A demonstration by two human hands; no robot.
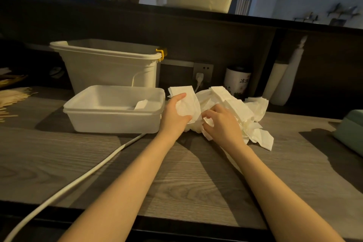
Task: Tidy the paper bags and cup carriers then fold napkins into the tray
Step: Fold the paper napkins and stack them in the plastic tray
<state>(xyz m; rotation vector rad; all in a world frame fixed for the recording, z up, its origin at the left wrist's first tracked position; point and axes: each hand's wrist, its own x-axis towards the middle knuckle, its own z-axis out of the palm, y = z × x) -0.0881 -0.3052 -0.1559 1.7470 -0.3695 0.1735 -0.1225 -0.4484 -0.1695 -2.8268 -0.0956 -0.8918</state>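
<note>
A loose heap of white paper napkins lies on the wooden counter, right of a shallow white plastic tray. One folded napkin rests inside the tray near its right end. My left hand grips a napkin at the heap's left side, thumb on top of the sheet. My right hand sits on the heap's front, its fingertips pinching a napkin edge.
A tall white bin with a yellow clip stands behind the tray. A white cable runs across the counter toward a wall socket. A tea canister, wooden stirrers far left and a green box far right.
</note>
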